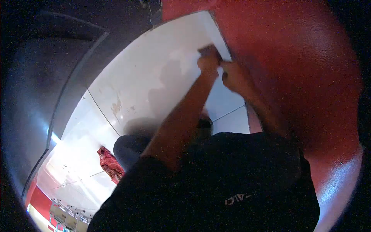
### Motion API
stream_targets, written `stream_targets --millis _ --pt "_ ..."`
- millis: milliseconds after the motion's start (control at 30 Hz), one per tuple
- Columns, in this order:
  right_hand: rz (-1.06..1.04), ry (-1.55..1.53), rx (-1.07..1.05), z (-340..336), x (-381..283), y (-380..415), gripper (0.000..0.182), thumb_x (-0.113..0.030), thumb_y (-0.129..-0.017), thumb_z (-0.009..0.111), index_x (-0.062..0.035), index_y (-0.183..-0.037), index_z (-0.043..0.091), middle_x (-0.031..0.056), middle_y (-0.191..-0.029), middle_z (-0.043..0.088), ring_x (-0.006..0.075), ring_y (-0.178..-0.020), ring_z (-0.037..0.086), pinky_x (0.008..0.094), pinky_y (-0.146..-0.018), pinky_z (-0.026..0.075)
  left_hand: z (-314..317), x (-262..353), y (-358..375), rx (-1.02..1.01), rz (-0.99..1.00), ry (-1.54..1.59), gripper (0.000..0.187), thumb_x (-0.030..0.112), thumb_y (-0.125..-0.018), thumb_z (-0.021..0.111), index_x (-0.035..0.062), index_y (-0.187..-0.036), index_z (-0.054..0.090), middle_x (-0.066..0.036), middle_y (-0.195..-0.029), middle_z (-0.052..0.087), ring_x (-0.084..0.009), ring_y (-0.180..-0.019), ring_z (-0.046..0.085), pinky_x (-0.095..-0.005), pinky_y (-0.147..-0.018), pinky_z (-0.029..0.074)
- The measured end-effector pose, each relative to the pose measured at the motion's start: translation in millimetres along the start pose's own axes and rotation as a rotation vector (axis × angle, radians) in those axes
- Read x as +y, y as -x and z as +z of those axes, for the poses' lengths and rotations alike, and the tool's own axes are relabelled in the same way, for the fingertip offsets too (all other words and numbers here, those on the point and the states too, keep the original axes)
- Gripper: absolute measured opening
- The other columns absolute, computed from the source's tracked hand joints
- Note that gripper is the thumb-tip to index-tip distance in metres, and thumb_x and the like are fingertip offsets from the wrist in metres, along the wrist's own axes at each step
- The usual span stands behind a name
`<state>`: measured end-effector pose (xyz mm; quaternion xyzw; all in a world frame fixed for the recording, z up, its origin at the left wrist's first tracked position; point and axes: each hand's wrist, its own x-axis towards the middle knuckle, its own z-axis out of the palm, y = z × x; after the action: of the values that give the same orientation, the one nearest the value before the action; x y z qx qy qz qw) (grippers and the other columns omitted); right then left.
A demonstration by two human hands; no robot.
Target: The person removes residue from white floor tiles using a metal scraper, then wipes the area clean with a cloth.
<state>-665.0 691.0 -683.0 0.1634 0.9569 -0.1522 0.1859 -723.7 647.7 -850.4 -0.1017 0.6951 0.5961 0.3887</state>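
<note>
My left hand (208, 65) is closed on a dark flat piece (209, 49), held low over the white tiled floor (154, 58) near the foot of the red wall. Blur hides what kind of thing the piece is. Close by on the right, my right hand (235, 78) has its fingers curled, its knuckles by the lower right end of the dark piece. Whether it grips that end or something small, I cannot make out.
The red wall (286, 69) rises along the right side. A dark panel-like surface (38, 89) curves along the left. On the floor by my knee lies a crumpled red patterned cloth (111, 164). Brownish smudges (116, 107) mark the tiles. Metal-framed furniture (65, 216) stands at the lower left.
</note>
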Motion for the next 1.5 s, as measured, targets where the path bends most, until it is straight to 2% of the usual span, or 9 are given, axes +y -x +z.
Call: stream_targets --millis 67,167,233,367,567,633,800,1167,1500 --pt "-0.040 -0.099 -0.020 -32.2 -4.7 -24.8 0.025 -0.003 -0.071 0.053 -0.0053 -0.095 0.063 0.0201 -0.078 0.061 0.0338 -0.074 0.062 0.0409 -0.066 0.048 6.1 43.6 -21.4 0.172 -0.357 0.311 0.033 0.032 -0.075 0.065 0.0039 -0.092 0.060 -0.010 -0.078 0.063 -0.0227 -0.065 0.060 -0.0381 -0.053 0.047" --pt "0.012 0.080 -0.189 -70.4 -31.8 -25.6 0.030 -0.004 -0.071 0.053 -0.0090 -0.098 0.065 0.0191 -0.080 0.062 0.0332 -0.074 0.062 0.0401 -0.067 0.048 -14.6 72.2 14.9 -0.097 0.117 -0.408 0.025 0.024 -0.075 0.065 0.0029 -0.087 0.060 -0.009 -0.075 0.062 -0.0212 -0.064 0.060 -0.0363 -0.052 0.048" --pt "-0.058 0.036 -0.088 -59.8 -27.1 -26.9 0.031 -0.006 -0.070 0.054 -0.0097 -0.100 0.065 0.0196 -0.083 0.063 0.0329 -0.077 0.062 0.0396 -0.071 0.049 -4.3 62.0 22.4 0.096 -0.372 0.596 0.023 0.023 -0.075 0.065 0.0029 -0.085 0.060 -0.009 -0.076 0.063 -0.0209 -0.066 0.062 -0.0347 -0.053 0.048" --pt "0.005 -0.098 -0.103 -72.4 -23.6 -46.4 0.032 -0.009 -0.070 0.055 -0.0088 -0.099 0.066 0.0202 -0.090 0.063 0.0336 -0.081 0.062 0.0397 -0.076 0.049 -20.0 91.3 -11.1 -0.139 0.348 -1.034 0.016 0.024 -0.074 0.063 0.0133 -0.086 0.061 -0.011 -0.084 0.065 -0.0245 -0.080 0.064 -0.0346 -0.057 0.050" --pt "-0.073 0.064 -0.059 -50.8 -34.9 -64.7 0.031 -0.009 -0.069 0.054 -0.0067 -0.099 0.065 0.0189 -0.093 0.063 0.0324 -0.084 0.062 0.0395 -0.076 0.049 -6.8 26.0 -97.2 0.094 0.038 -0.326 0.023 0.031 -0.079 0.056 0.0124 -0.091 0.062 -0.006 -0.097 0.064 -0.0212 -0.087 0.062 -0.0340 -0.064 0.050" --pt "-0.009 -0.112 -0.057 -62.0 -44.9 -74.4 0.029 -0.009 -0.069 0.054 -0.0057 -0.096 0.065 0.0193 -0.093 0.063 0.0322 -0.086 0.061 0.0405 -0.077 0.048 -45.8 111.1 -47.3 -0.206 0.285 -1.294 0.027 0.033 -0.082 0.053 0.0133 -0.100 0.060 -0.005 -0.104 0.062 -0.0213 -0.091 0.061 -0.0343 -0.063 0.050" --pt "-0.212 0.193 0.067 -30.7 -21.7 -109.6 0.021 -0.008 -0.070 0.054 -0.0034 -0.088 0.064 0.0202 -0.084 0.063 0.0322 -0.079 0.062 0.0414 -0.071 0.049 -32.8 62.7 -78.5 0.328 0.462 -0.823 0.029 0.033 -0.082 0.053 0.0153 -0.102 0.063 -0.007 -0.103 0.064 -0.0208 -0.095 0.062 -0.0392 -0.071 0.051" --pt "-0.156 -0.003 -0.340 -17.7 -74.0 -14.8 0.022 -0.010 -0.067 0.054 -0.0009 -0.086 0.060 0.0256 -0.088 0.060 0.0405 -0.085 0.059 0.0481 -0.078 0.047 -81.6 -25.9 31.0 0.156 0.149 -0.268 0.024 0.027 -0.082 0.051 0.0075 -0.089 0.064 -0.013 -0.081 0.065 -0.0272 -0.076 0.065 -0.0358 -0.067 0.051" --pt "-0.162 0.109 -0.311 -17.8 -88.1 -13.9 0.021 -0.009 -0.066 0.055 0.0019 -0.083 0.063 0.0262 -0.087 0.060 0.0395 -0.086 0.059 0.0471 -0.078 0.046 -73.7 -58.8 17.8 0.234 0.452 -0.782 0.015 0.014 -0.074 0.058 0.0098 -0.088 0.061 -0.011 -0.085 0.066 -0.0273 -0.080 0.064 -0.0394 -0.069 0.048"
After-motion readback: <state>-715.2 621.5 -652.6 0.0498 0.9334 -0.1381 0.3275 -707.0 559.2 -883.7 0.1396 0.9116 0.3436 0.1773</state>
